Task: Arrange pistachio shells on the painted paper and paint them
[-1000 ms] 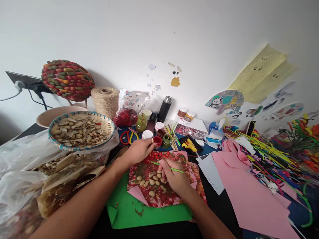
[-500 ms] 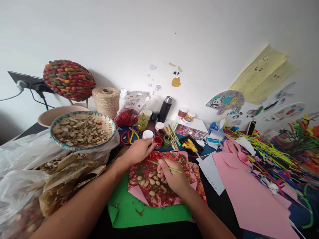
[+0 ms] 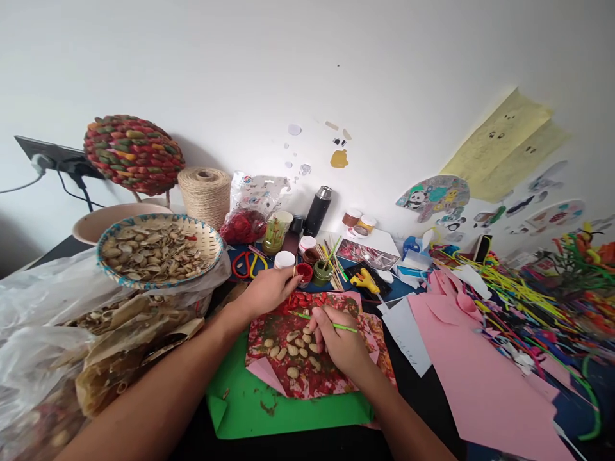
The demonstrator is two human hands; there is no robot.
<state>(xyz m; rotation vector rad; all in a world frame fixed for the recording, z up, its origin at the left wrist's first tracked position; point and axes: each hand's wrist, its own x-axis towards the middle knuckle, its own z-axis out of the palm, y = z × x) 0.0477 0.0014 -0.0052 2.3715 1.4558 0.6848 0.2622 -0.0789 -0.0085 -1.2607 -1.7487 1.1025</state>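
- Green sheet (image 3: 293, 419): under the painted paper (image 3: 327, 386).
- Left hand (image 3: 269, 292): over paper's far-left corner, fingertips together by red jar; can't tell what they pinch.
- Right hand (image 3: 340, 340): over paper, fingers pinching brush (image 3: 346, 328).
- Red jar (image 3: 304, 273): past paper's far edge.
- Peanuts (image 3: 293, 372): on paper.

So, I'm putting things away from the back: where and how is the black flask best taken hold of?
I'd take the black flask around its upper body, just below the silver top, coming from the front and above. It's a slim, seemingly upright cylinder; that part rises above the nearby pink-and-white jar, while the wall limits room behind.
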